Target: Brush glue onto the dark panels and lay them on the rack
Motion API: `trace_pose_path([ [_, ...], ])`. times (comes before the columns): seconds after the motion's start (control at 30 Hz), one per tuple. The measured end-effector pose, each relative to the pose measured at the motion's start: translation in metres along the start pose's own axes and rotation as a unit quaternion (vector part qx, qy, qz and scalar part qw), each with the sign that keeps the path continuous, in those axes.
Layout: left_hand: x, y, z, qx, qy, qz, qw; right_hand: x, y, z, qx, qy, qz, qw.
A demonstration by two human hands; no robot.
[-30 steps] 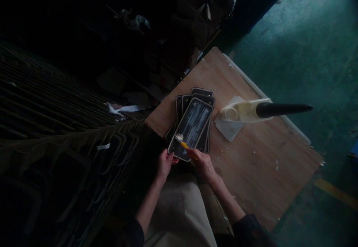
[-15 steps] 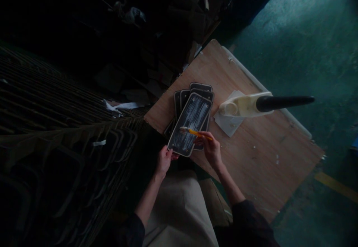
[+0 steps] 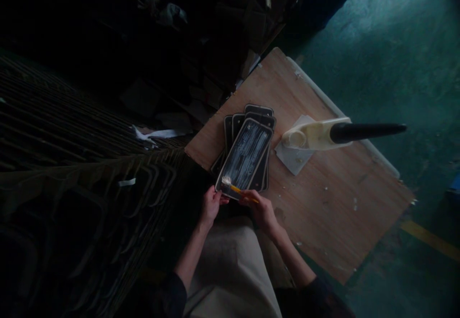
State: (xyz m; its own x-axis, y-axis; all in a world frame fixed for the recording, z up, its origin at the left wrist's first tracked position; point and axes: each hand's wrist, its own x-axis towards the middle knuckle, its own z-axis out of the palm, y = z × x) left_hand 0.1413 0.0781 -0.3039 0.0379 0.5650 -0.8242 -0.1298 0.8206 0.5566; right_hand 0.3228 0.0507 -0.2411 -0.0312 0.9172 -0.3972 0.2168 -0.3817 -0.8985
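Observation:
My left hand (image 3: pixel 211 205) grips the near left corner of a dark rounded rectangular panel (image 3: pixel 247 147) with a pale edge. White streaks of a wet-looking coating run along its face. In my right hand (image 3: pixel 259 207) is a brush with a yellow handle (image 3: pixel 237 190), and its whitish bristles touch the panel near the left hand. Beneath lie several similar dark panels (image 3: pixel 228 128), fanned out in a stack. To the right a cream bottle with a long black nozzle (image 3: pixel 323 135) lies or leans over white sheets (image 3: pixel 296 162); which, I cannot tell.
The plywood table (image 3: pixel 323 203) carries the stack and bottle. On the left stands a dark rack (image 3: pixel 143 183) with many rounded panels in rows, and a white strip (image 3: pixel 158 135) hangs over it. Cartons and scraps sit in shadow behind. Green floor (image 3: pixel 388 59) lies to the right.
My right hand has moved down and left with the brush, bringing its bristles from mid-panel to the near end. My left hand stays at the corner.

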Motion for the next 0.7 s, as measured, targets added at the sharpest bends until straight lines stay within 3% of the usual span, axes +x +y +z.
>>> trace_pose_path([
  [0.1,-0.001,0.000,0.000,-0.002,-0.001,-0.002,1.000,-0.008,0.001,-0.002,0.110,-0.003,0.060,0.992],
  [0.23,-0.003,0.001,0.000,-0.005,-0.006,-0.003,1.000,0.001,0.003,-0.015,0.189,0.002,0.091,0.978],
  [0.47,-0.005,0.001,0.000,-0.001,-0.007,-0.003,1.000,0.003,0.009,-0.034,0.169,0.026,0.113,0.979],
  [0.7,-0.005,0.001,0.001,0.007,-0.001,-0.001,1.000,-0.008,0.003,-0.044,0.110,0.097,0.094,0.985],
])
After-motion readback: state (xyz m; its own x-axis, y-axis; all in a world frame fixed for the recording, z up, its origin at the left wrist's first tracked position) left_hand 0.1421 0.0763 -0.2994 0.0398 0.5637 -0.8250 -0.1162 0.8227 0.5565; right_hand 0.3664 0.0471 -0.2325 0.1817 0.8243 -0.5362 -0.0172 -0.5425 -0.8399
